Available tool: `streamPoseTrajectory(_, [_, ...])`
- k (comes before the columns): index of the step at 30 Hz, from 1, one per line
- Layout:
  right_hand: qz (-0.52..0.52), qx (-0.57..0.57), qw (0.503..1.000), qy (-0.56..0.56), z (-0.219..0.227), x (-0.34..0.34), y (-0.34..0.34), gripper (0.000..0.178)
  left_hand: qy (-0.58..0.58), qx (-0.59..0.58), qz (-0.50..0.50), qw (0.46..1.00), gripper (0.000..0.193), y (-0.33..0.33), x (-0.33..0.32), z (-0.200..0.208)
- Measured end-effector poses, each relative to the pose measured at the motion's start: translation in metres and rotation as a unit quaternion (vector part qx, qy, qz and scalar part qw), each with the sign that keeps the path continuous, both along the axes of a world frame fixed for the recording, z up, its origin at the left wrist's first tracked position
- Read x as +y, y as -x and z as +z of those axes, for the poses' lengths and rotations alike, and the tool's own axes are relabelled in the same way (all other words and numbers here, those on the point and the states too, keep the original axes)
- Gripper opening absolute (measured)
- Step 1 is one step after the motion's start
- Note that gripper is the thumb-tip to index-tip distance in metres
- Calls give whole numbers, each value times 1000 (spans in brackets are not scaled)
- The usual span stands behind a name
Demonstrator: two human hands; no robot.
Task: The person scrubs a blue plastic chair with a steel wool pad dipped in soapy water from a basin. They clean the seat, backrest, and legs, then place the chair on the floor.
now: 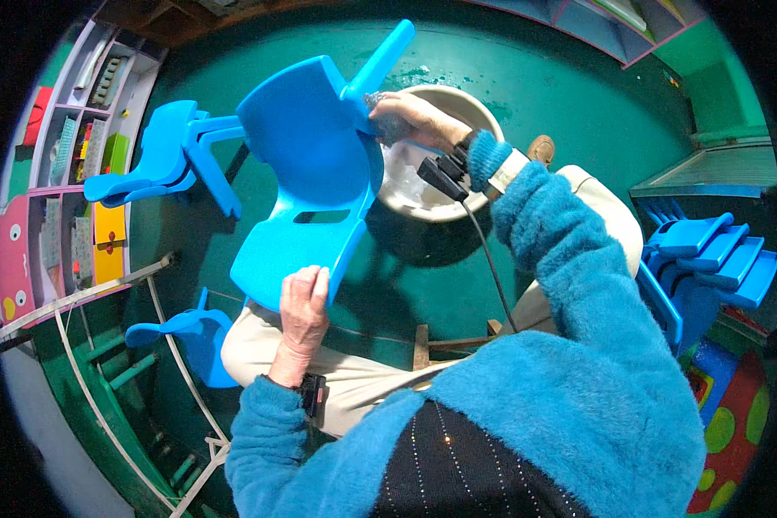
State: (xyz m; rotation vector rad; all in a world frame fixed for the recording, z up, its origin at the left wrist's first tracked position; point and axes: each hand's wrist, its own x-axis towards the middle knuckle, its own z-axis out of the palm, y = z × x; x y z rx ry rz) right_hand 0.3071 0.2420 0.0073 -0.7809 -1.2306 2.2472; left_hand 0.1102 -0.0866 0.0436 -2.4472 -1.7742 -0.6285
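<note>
A small blue plastic chair (298, 129) is tilted in front of me, one leg pointing up and away. My left hand (304, 309) grips the rim of its near panel, thumb and fingers closed around the edge. My right hand (419, 119) is closed over a crumpled grey scrubber (392, 126), pressed against the chair's right side near the base of that leg. Whether the scrubber is mesh or cloth I cannot make out. Just below my right hand stands a round beige tub (485, 116) with whitish, foamy contents; the chair partly covers its left side.
More blue chairs (166, 142) stand at the left, with another blue chair (200, 341) lower down. Stacked blue chairs (708, 250) fill the right. A shelf unit (65, 173) and a white metal frame (78, 302) line the left. Water drops wet the green floor (535, 78).
</note>
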Motion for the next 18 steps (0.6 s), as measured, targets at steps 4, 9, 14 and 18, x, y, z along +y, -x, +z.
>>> streamPoseTrajectory(4, [16, 20, 999, -43, -7, -12, -20, 36, 114, 49, -54, 991, 56, -38, -20, -21])
streamPoseTrajectory(9, [0, -58, 995, -80, -24, -46, -40, 35, 303, 68, -101, 945, 103, -91, -27, -38])
streamPoseTrajectory(14, [7, -98, 995, -31, -39, -69, -60, 30, 127, -30, -12, 991, 98, -56, 20, -25])
streamPoseTrajectory(18, [54, -84, 991, -92, -40, -84, -70, 29, -62, -20, 221, 973, 104, 17, 79, -8])
